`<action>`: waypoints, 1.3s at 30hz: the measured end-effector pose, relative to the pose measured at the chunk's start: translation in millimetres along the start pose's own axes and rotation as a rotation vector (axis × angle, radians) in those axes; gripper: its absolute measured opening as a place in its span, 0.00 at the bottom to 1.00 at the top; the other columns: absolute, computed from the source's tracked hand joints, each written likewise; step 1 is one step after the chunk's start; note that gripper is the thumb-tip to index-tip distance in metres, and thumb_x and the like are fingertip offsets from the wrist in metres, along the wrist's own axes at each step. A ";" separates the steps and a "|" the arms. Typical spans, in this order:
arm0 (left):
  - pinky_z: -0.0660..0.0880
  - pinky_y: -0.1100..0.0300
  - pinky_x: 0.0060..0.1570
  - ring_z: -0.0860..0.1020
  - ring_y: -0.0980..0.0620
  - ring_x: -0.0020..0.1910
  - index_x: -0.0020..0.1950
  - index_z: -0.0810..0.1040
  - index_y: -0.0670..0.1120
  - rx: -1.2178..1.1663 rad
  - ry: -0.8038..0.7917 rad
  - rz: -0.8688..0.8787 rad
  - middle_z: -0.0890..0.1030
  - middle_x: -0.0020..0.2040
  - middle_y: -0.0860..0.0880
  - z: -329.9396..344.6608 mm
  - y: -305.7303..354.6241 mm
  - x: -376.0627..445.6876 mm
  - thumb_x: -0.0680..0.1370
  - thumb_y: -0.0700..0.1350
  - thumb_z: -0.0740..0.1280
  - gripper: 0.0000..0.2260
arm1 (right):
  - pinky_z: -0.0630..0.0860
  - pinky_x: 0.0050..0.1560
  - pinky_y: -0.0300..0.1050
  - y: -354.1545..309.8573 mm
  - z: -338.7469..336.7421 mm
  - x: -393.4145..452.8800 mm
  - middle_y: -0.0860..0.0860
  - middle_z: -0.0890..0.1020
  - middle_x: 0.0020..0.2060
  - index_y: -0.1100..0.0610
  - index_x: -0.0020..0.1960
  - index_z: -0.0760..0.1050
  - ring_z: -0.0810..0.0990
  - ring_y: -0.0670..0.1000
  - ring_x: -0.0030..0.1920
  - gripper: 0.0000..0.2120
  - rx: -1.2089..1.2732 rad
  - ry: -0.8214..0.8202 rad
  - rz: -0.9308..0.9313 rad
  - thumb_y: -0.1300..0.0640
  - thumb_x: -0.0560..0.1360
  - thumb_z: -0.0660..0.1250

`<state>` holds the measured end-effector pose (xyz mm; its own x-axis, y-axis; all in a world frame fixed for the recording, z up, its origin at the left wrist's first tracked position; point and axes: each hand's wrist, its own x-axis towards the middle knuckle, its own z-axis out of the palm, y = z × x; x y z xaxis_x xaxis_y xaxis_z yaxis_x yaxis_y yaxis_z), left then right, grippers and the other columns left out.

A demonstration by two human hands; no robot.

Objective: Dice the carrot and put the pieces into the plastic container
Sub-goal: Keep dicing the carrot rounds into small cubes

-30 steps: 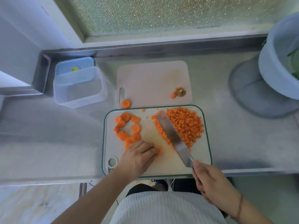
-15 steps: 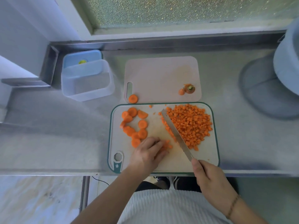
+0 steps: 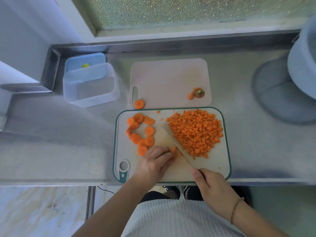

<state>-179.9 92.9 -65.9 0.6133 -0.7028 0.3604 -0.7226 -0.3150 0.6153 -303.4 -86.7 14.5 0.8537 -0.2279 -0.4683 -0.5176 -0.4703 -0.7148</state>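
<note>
1. A person in a white ribbed top stands at a grey stainless-steel counter point(image 3: 51, 142), working on a white rectangular cutting board with a green rim point(image 3: 220, 161) that lies at the counter's near edge.
2. The right hand point(image 3: 213, 189) has its fingers wrapped around the handle of a steel-bladed kitchen knife point(image 3: 176, 146); the blade runs from the hand toward 11 o'clock, its edge down on the board.
3. The left hand point(image 3: 153, 165), fingers curled, pins a small cluster of orange carrot strips point(image 3: 174, 150) against the board, just beside the blade on its 9 o'clock side.
4. A heap of diced orange carrot cubes point(image 3: 196, 132) fills the board's half at 3 o'clock of the blade, touching it.
5. Round orange carrot slices point(image 3: 140, 132) lie scattered at 9 o'clock of the blade, some overlapping.
6. Beyond the green-rimmed board, at 12 o'clock and touching it, rests a plain pale cutting board point(image 3: 171, 79) carrying one stray carrot slice point(image 3: 139, 104) near its handle slot and the trimmed carrot top point(image 3: 198, 93) at its 4 o'clock corner.
7. The clear rectangular plastic container point(image 3: 90, 86) sits at 10 o'clock, well apart from the boards, with its blue lid point(image 3: 85, 61) propped behind it.
8. A pale blue-grey basin point(image 3: 302, 65) stands at the counter's 2 o'clock edge.
</note>
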 end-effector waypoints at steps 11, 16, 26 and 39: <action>0.78 0.51 0.49 0.81 0.46 0.48 0.51 0.85 0.38 0.021 0.084 0.002 0.83 0.52 0.44 7.7 9.4 -0.3 0.76 0.38 0.75 0.05 | 0.66 0.31 0.38 -0.3 -13.9 -2.2 0.46 0.68 0.22 0.54 0.31 0.65 0.69 0.43 0.27 0.26 0.010 -0.025 0.023 0.34 0.72 0.48; 0.78 0.56 0.50 0.82 0.47 0.47 0.48 0.86 0.38 -0.012 0.130 -0.030 0.84 0.49 0.45 15.7 14.5 7.9 0.74 0.36 0.77 0.04 | 0.68 0.33 0.40 2.5 -8.3 -5.8 0.48 0.71 0.24 0.53 0.32 0.67 0.71 0.44 0.29 0.25 -0.005 -0.057 0.026 0.34 0.72 0.48; 0.78 0.53 0.52 0.80 0.46 0.48 0.51 0.86 0.39 0.035 0.093 -0.053 0.82 0.52 0.43 7.7 14.8 -0.5 0.75 0.39 0.77 0.07 | 0.66 0.30 0.37 2.4 -21.2 -7.4 0.49 0.69 0.23 0.56 0.32 0.67 0.69 0.44 0.27 0.28 0.012 -0.037 0.045 0.33 0.72 0.48; 0.79 0.52 0.52 0.82 0.45 0.51 0.49 0.85 0.37 0.019 0.099 0.023 0.84 0.52 0.44 10.7 16.5 2.1 0.78 0.37 0.72 0.04 | 0.71 0.37 0.35 -4.5 -24.6 -25.1 0.48 0.76 0.28 0.51 0.35 0.70 0.76 0.43 0.35 0.25 -0.032 -0.093 0.033 0.33 0.72 0.47</action>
<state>-194.0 79.4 -62.5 0.6239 -0.6443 0.4423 -0.7425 -0.3121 0.5927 -321.1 -99.8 42.2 0.8267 -0.1642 -0.5382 -0.5416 -0.4915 -0.6820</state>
